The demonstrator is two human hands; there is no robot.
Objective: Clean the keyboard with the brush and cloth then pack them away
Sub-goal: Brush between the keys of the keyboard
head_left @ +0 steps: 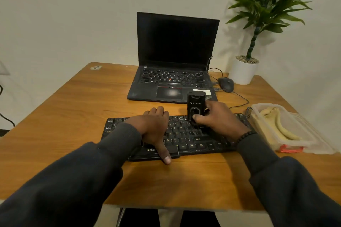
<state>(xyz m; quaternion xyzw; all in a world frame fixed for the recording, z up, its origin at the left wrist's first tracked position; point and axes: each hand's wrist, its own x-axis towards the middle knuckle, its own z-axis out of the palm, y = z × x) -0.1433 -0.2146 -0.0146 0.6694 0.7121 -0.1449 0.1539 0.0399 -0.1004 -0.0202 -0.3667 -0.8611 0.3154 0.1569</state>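
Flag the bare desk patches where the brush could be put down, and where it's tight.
Free: the wide strip between the keyboard and the desk's near edge, and the left side from keyboard and laptop to the left edge. Tight: the right side, with plastic container, mouse, its cable and plant pot. The keyboard-laptop gap is narrow; the right hand holds the brush there.

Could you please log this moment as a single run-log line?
stage: brushing keys | right hand: grips brush on keyboard | left hand: rests flat on keyboard | cloth: in container
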